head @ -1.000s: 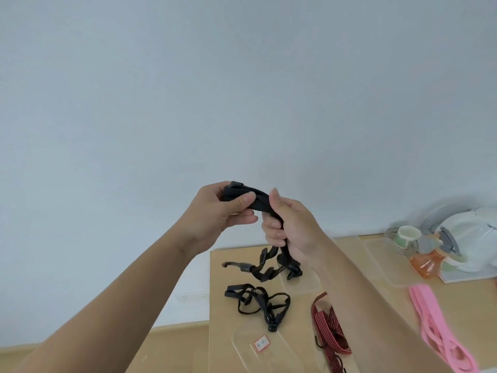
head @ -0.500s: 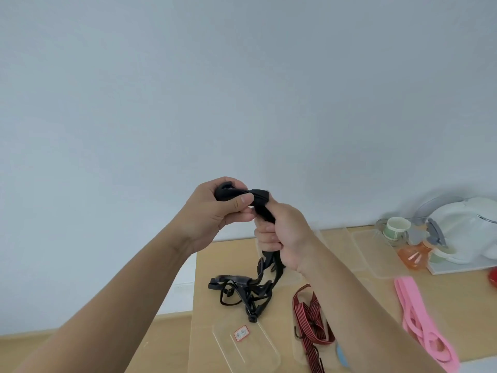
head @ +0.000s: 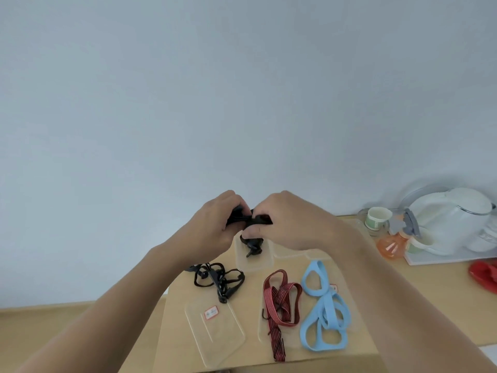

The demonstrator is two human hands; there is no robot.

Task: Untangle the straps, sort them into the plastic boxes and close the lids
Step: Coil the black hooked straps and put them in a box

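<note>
Black straps lie tangled at the left of the wooden table, just beyond a clear lid that carries a red-and-white label. Above them the left hand curls its fingers round a black strap. The right hand pinches the same strap right beside it. The two hands nearly touch and hide most of the bundle. The strap's loose end hangs within the outline of a clear plastic box directly under the hands; whether it rests on the bottom cannot be told. The right wrist covers part of a second clear box. Nearer the person, a red-and-black striped strap with a hook lies just beside blue strap loops. At the far right stand a green-banded cup, an orange item, a white kettle and something red at the frame edge.
</note>
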